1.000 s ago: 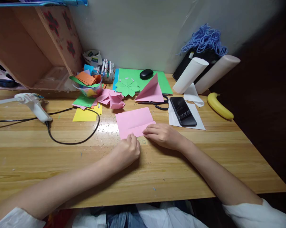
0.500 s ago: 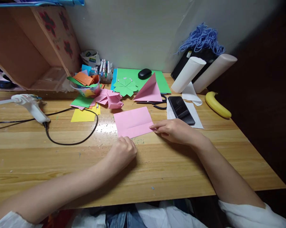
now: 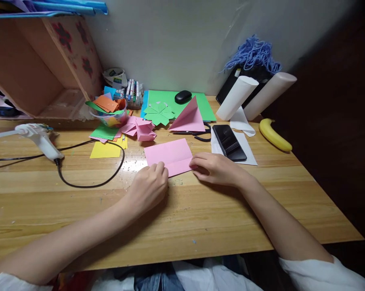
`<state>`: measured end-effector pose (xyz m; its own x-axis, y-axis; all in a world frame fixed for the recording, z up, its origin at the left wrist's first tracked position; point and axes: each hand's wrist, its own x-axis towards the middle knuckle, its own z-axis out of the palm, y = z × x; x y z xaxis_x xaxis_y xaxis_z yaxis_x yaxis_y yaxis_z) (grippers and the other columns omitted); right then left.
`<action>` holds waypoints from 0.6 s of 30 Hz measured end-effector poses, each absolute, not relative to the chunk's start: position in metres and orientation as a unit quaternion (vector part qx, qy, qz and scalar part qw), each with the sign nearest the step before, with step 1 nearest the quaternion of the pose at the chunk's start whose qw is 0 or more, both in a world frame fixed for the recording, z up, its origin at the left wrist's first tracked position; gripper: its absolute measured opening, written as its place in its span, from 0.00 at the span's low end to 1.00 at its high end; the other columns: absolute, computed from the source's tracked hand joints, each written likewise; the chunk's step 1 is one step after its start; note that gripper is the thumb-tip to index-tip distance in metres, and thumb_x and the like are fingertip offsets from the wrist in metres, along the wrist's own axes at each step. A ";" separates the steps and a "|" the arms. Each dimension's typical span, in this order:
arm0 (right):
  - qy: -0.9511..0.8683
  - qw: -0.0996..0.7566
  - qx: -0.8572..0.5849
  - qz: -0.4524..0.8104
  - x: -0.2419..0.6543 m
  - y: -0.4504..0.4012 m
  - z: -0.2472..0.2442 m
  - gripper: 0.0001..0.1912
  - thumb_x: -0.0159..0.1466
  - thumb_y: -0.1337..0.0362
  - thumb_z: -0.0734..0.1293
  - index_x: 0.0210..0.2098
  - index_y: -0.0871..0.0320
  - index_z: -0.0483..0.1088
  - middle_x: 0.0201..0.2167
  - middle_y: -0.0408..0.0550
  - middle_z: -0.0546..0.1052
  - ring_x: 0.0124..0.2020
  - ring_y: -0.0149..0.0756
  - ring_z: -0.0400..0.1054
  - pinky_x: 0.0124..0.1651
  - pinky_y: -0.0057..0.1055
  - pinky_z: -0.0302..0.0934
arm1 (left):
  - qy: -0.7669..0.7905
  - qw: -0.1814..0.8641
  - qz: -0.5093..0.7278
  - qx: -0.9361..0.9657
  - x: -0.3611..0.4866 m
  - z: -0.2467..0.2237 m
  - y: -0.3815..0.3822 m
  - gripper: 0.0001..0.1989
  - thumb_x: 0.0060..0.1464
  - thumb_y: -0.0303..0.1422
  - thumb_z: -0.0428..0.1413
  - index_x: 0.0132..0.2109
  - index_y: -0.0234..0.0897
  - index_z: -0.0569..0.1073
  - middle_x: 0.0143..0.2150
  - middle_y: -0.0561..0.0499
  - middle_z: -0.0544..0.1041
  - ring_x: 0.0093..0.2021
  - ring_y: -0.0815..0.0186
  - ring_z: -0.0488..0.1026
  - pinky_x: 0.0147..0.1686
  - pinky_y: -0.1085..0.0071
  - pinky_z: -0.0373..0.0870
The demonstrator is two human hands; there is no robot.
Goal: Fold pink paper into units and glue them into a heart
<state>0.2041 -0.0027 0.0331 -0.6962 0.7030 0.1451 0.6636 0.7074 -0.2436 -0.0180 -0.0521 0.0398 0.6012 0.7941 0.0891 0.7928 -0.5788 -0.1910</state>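
A pink paper sheet (image 3: 170, 153) with a crease along its lower part lies on the wooden table (image 3: 200, 210). My left hand (image 3: 150, 182) is closed on the sheet's lower left edge, its fingertips curled over the paper. At the right edge, my right hand (image 3: 211, 166) pinches the lower corner between thumb and fingers. Behind the sheet stands a folded pink paper triangle (image 3: 190, 118), beside black scissors (image 3: 202, 135). Folded pink pieces (image 3: 143, 128) lie to the back left, near a green paper flower (image 3: 160, 113).
A phone (image 3: 229, 142) on white paper, a banana (image 3: 275, 135) and white rolls (image 3: 237, 98) are at the right. Left are a glue gun (image 3: 41, 141) with its looping cable, yellow paper (image 3: 105, 149) and a tub of scraps (image 3: 112, 117). A black mouse (image 3: 183, 97) sits behind.
My left hand has moved up and over the sheet's lower left edge. My right hand's fingers have curled more at the right corner. The whole view has shifted slightly.
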 end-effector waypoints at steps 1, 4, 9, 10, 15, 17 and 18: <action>-0.925 0.106 -0.355 0.084 0.202 -0.002 0.031 0.10 0.57 0.69 0.61 0.37 0.58 0.70 0.35 0.48 0.74 0.35 0.33 0.67 0.35 0.27 0.60 | -0.436 0.110 -0.019 -0.893 -0.017 0.039 -0.050 0.08 0.51 0.25 0.45 0.31 0.31 0.69 0.30 0.44 0.69 0.29 0.61 0.67 0.25 0.67 0.60; -0.940 0.099 -0.322 0.055 0.197 0.001 0.023 0.11 0.60 0.68 0.57 0.39 0.60 0.69 0.37 0.51 0.72 0.37 0.35 0.66 0.37 0.29 0.59 | -0.411 0.084 -0.055 -0.906 -0.016 0.031 -0.041 0.11 0.55 0.32 0.45 0.37 0.31 0.69 0.35 0.44 0.70 0.36 0.60 0.67 0.34 0.65 0.62; -0.942 0.137 -0.305 0.023 0.197 0.007 0.012 0.12 0.62 0.69 0.55 0.35 0.60 0.69 0.35 0.52 0.73 0.36 0.36 0.65 0.36 0.30 0.59 | -0.394 0.046 -0.060 -0.916 -0.023 0.021 -0.029 0.11 0.58 0.29 0.44 0.39 0.31 0.70 0.35 0.45 0.72 0.38 0.62 0.68 0.38 0.66 0.62; -0.936 0.161 -0.311 0.033 0.197 0.006 0.012 0.12 0.62 0.69 0.55 0.36 0.60 0.69 0.35 0.52 0.73 0.37 0.36 0.65 0.37 0.31 0.59 | -0.388 0.047 -0.064 -0.918 -0.025 0.023 -0.028 0.10 0.57 0.28 0.44 0.38 0.31 0.70 0.35 0.45 0.72 0.37 0.62 0.68 0.37 0.67 0.63; -0.822 0.364 -0.400 0.180 0.192 -0.001 0.022 0.06 0.61 0.64 0.60 0.35 0.58 0.67 0.31 0.47 0.72 0.35 0.34 0.66 0.41 0.32 0.60 | -0.417 0.063 -0.204 -0.883 -0.032 0.047 -0.030 0.09 0.57 0.28 0.45 0.36 0.32 0.70 0.30 0.47 0.73 0.33 0.65 0.68 0.34 0.69 0.63; -0.746 0.426 -0.429 0.280 0.187 -0.004 0.025 0.06 0.60 0.61 0.62 0.31 0.58 0.66 0.28 0.44 0.71 0.31 0.31 0.65 0.36 0.28 0.60 | -0.410 0.047 -0.271 -0.870 -0.033 0.058 -0.031 0.08 0.57 0.29 0.46 0.37 0.34 0.70 0.30 0.49 0.73 0.32 0.66 0.68 0.35 0.69 0.63; -0.709 0.446 -0.438 0.328 0.185 -0.005 0.026 0.07 0.59 0.60 0.62 0.30 0.58 0.66 0.27 0.43 0.70 0.29 0.30 0.65 0.33 0.27 0.60 | -0.406 0.045 -0.294 -0.864 -0.034 0.062 -0.032 0.08 0.56 0.29 0.46 0.38 0.34 0.69 0.31 0.50 0.73 0.33 0.67 0.68 0.38 0.68 0.63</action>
<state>0.1848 -0.0055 0.0258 -0.2194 0.9125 0.3453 0.3282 0.4023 -0.8546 -0.0340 -0.0317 0.0617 0.4977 0.6751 0.5446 0.7274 -0.6668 0.1617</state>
